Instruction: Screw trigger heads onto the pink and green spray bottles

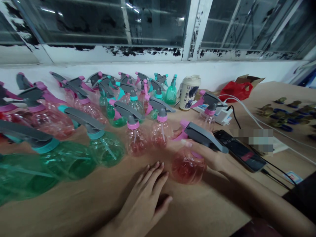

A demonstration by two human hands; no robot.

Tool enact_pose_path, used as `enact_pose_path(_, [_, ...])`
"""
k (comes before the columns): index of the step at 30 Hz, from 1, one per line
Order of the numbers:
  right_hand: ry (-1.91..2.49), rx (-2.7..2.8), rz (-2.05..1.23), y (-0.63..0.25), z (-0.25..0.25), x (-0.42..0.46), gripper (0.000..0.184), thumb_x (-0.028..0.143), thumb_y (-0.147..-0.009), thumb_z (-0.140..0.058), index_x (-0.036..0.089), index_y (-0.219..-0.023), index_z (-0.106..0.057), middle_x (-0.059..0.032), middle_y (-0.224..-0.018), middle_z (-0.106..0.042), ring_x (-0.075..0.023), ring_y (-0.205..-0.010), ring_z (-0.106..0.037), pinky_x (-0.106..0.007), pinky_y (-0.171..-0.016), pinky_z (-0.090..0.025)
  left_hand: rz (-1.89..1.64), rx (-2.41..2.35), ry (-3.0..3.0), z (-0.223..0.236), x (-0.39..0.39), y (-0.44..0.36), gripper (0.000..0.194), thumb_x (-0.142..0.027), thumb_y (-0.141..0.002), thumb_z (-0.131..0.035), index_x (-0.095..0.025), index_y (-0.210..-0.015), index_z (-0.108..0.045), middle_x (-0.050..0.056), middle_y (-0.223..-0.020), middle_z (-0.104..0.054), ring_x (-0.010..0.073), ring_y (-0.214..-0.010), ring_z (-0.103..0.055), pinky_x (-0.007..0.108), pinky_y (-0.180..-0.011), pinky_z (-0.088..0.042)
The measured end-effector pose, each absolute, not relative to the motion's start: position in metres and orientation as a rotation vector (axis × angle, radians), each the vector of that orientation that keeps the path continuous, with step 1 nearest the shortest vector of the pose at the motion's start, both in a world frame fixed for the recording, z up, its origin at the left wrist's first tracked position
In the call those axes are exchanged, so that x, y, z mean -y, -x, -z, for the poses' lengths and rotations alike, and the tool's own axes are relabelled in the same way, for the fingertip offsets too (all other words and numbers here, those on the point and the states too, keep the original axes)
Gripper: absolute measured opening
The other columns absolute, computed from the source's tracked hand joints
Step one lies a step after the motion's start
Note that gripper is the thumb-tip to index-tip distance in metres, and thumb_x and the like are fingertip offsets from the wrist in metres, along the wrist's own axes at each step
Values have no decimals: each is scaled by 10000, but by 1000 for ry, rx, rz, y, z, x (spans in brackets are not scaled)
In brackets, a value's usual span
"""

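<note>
My right hand is wrapped round the neck of a pink spray bottle, just under its grey and pink trigger head. The bottle stands slightly tilted on the brown table, with reddish liquid showing inside. My left hand lies palm down on the table to its left, fingers stretched out and holding nothing. Beyond the hands stand two pink spray bottles, one nearer my right hand and another beside it. A green spray bottle is closest to my left hand on that side.
Several more pink and green spray bottles crowd the left and back. A paper cup, a red plastic bag and a white adapter with cables stand behind. A phone lies at right, near small brass-coloured parts.
</note>
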State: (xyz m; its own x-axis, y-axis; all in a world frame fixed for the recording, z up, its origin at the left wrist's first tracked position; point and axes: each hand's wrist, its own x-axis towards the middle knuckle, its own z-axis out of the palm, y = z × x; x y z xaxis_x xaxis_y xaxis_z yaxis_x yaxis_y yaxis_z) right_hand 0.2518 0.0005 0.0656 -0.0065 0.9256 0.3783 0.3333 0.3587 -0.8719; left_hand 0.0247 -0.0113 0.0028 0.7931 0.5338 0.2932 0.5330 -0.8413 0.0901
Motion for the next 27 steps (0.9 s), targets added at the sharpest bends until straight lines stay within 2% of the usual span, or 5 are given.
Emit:
enact_pose_path(5, [1229, 1451, -736, -252, -67, 2, 183, 394, -757, -638, 225, -702, -598, 15, -678, -588, -159, -647, -568, -288, -616, -505, -479, -873, -2969, -4, 11, -25, 456, -343, -891, -523, -136, -1289, -445, 130, -1387, -430, 283, -1272, -393, 493, -1002, -379])
enact_pose_path(10, [1251, 1434, -749, -250, -66, 3, 124, 349, -763, -649, 235, -723, -617, 7, -723, -622, -169, -698, -600, -299, -692, -511, -475, -877, -2948, -5, 12, -25, 451, -338, -885, -528, -142, -1283, -450, 126, -1387, -430, 280, -1274, -389, 492, -1004, -377])
enact_pose_path(15, [1225, 1451, -716, -250, -66, 1, 143, 332, -758, -656, 229, -683, -589, 15, -653, -580, -160, -626, -546, -292, -610, -489, -471, -877, -2938, -6, 13, -25, 442, -323, -874, -542, -145, -1270, -458, 120, -1380, -440, 278, -1275, -388, 500, -1004, -373])
enact_pose_path(21, [1126, 1595, -678, -246, -80, 0, 187, 403, -788, -616, 239, -701, -591, 12, -699, -575, -166, -685, -543, -303, -655, -470, -415, -878, -2928, -8, 13, -26, 460, -330, -871, -551, -133, -1276, -453, 133, -1392, -421, 284, -1288, -367, 509, -1005, -366])
enact_pose_path(27, [1198, 1544, -779, -251, -76, 1, 288, 476, -787, -593, 218, -660, -575, 12, -634, -544, -158, -634, -531, -288, -587, -446, -397, -886, -2925, -10, 13, -27, 446, -318, -875, -541, -130, -1270, -459, 138, -1391, -423, 281, -1291, -365, 504, -1011, -360])
